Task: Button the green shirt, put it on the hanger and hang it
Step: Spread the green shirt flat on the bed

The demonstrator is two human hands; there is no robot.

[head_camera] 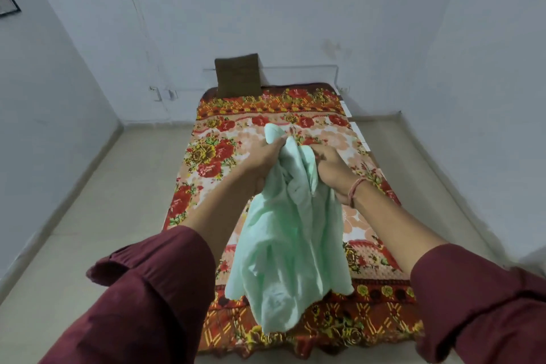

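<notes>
Closest in, two dark red sleeves: a left sleeve [153, 289] and a right sleeve [478, 304], both pushed back to bare the forearms. On the right wrist, one reddish thread band [356, 190].

Farther out, two hands, raised side by side over the bed. Left hand [266, 156]: fingers curled tight round a bunched fold at the top of the shirt, with a tip of cloth poking out above the fist. Right hand [331, 167]: fingers also curled in, clutching another fold of the same cloth just beside the left. Neither hand spread.

Between and below them, one pale green shirt [283, 245], crumpled and lifted, hanging down in loose folds toward the near end of the bed. Cannot tell whether its lowest fold touches the cover or hangs just above it. Cannot tell buttons or collar in the bunched cloth.

Underneath, one bed cover [212, 156], patterned with red and yellow flowers on a cream ground, darker orange borders at the near and far ends.

At the far end, one brown cushion [237, 74], propped upright against the wall [295, 9].

To either side, pale floor [103, 216]. At the far left edge, high up, the corner of one dark-framed picture [7, 0].
</notes>
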